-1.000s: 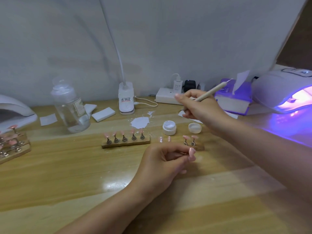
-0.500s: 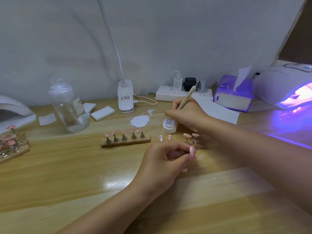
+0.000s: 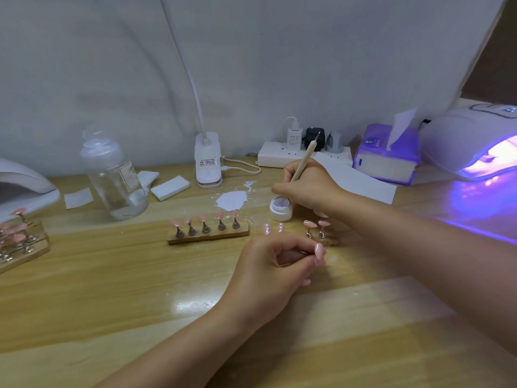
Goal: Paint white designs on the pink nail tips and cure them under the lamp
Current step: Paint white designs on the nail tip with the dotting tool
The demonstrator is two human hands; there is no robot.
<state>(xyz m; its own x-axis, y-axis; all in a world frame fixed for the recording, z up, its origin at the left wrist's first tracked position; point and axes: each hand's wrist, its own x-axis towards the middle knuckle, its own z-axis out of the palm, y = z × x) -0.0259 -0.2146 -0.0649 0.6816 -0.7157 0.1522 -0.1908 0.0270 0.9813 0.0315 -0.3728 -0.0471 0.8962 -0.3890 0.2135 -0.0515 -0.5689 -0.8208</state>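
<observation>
My right hand [image 3: 307, 189] grips a thin beige brush [image 3: 303, 161] and holds its lower end in a small white jar [image 3: 280, 211] of white gel. My left hand [image 3: 268, 270] rests on the table with curled fingers, pinching a pink nail tip [image 3: 319, 252] between thumb and fingers. Several pink nail tips stand on pins in a wooden holder [image 3: 208, 233]. Two more pink tips [image 3: 316, 225] on pins stand right of the jar. A curing lamp [image 3: 472, 141] glows purple at the far right.
A clear bottle [image 3: 112, 175], white pads [image 3: 170, 187], a spilled white patch [image 3: 231, 200], a desk lamp base [image 3: 208, 163], a power strip [image 3: 282, 156] and a tissue box [image 3: 387, 154] line the back. A second lamp [image 3: 22, 186] and another tip holder [image 3: 19, 242] sit at left.
My right hand swung the brush down from pointing right and brought its tip into the white jar, where it stays. My left hand has stayed put with the nail tip.
</observation>
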